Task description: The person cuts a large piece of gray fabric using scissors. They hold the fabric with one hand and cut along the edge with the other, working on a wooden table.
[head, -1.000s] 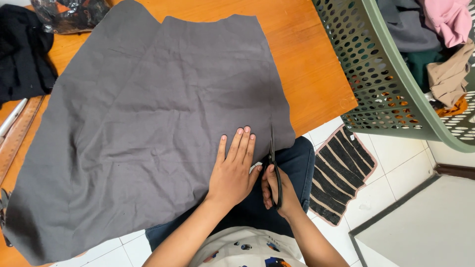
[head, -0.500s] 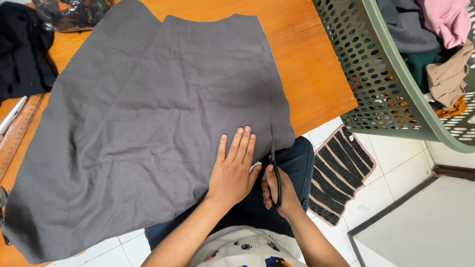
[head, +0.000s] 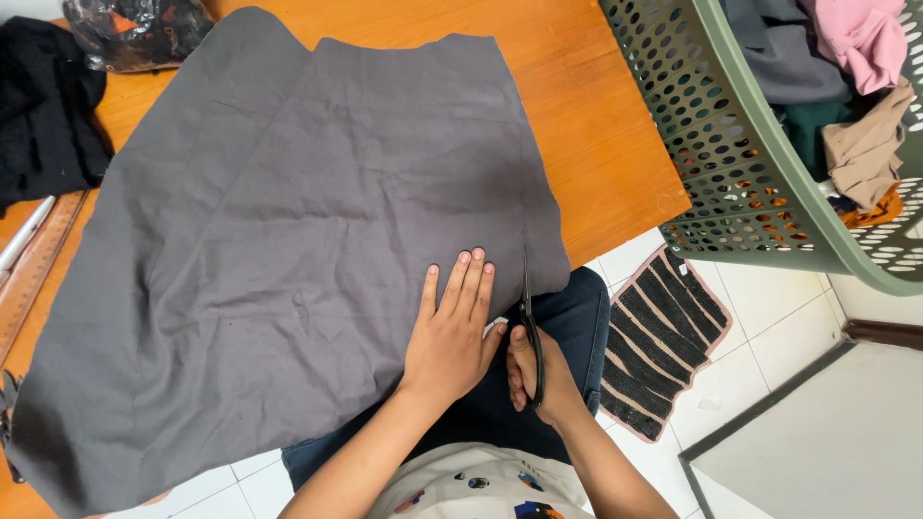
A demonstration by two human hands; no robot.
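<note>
A large grey cloth lies spread over an orange wooden table. My left hand rests flat on the cloth's near edge, fingers together and pointing away from me. Just to its right, my right hand grips black scissors. The blades point away from me into the cloth's near edge, along a line close to its right side.
A green perforated laundry basket with several garments stands at the right. A striped mat lies on the white tiled floor. At the table's left are a black cloth, a wooden ruler and a dark plastic bag.
The scissors and my right hand have crept slightly forward along the cloth. My left hand stays pressed flat on it.
</note>
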